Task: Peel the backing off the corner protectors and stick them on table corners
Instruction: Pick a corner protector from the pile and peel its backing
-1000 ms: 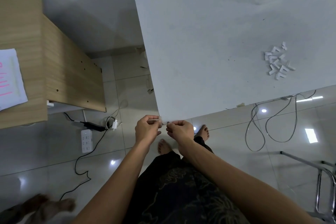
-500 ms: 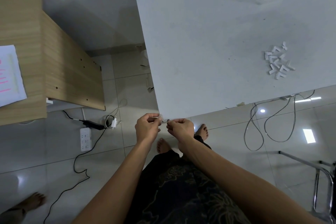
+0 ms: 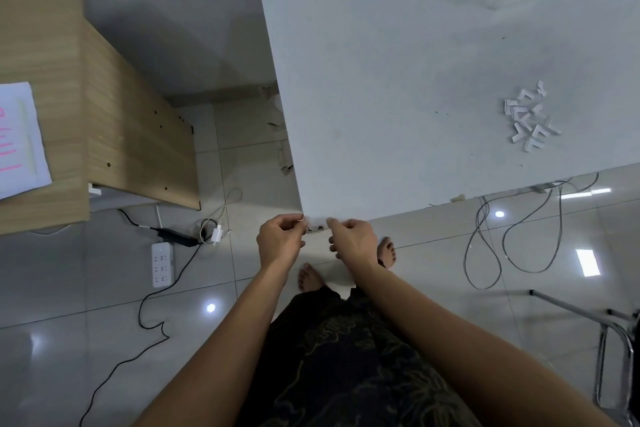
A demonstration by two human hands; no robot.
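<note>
White corner protector (image 3: 315, 228) at the table (image 3: 415, 80) corner, pinched by left hand (image 3: 280, 243) and right hand (image 3: 354, 242), fingers (image 3: 294, 222) curled.

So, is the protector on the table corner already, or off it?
On the corner, it seems: the protector sits against the table corner, pinched by left hand and right hand. Stuck or not: cannot tell.

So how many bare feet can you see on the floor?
2. The left foot is on the tiles below the left hand; the right foot is beside the right hand. Both hands pinch a corner protector at the table corner. The table may hide others.
</note>
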